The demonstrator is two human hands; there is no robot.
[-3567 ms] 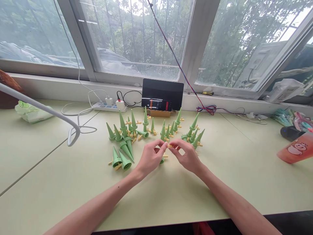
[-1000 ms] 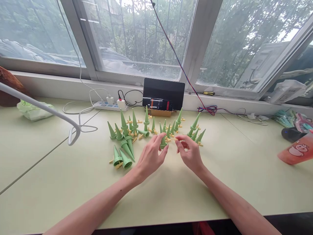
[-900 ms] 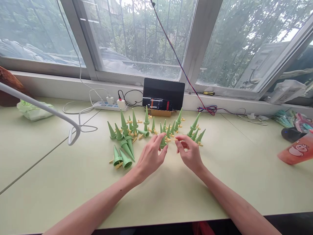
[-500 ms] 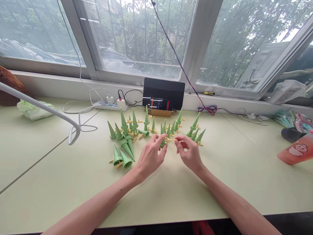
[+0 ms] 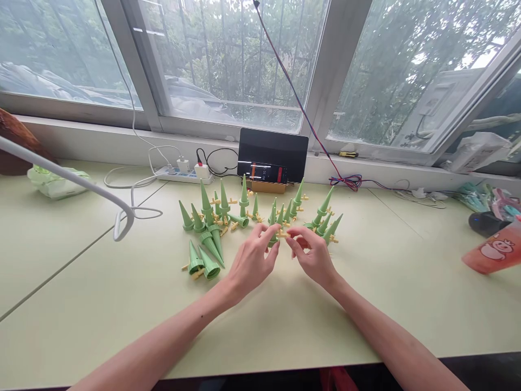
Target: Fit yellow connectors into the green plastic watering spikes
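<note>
My left hand (image 5: 250, 262) pinches a green cone spike (image 5: 273, 238) just above the pale green table (image 5: 260, 320). My right hand (image 5: 311, 255) pinches a small yellow connector (image 5: 282, 234) at the cone's side, fingertips nearly touching those of the left. Behind the hands stand several green cones with yellow connectors (image 5: 244, 206). Two cones (image 5: 202, 262) lie on their sides to the left of my left hand.
A black tablet (image 5: 272, 155) and a phone (image 5: 266, 174) lean against the window sill behind the cones. A power strip (image 5: 183, 174) with cables sits at the back left, a white lamp arm (image 5: 65, 176) crosses the left, and an orange pouch (image 5: 494, 250) lies at the right.
Both hands stayed together at the cone. Since a second ago my right hand has moved slightly left, bringing the yellow connector against the cone.
</note>
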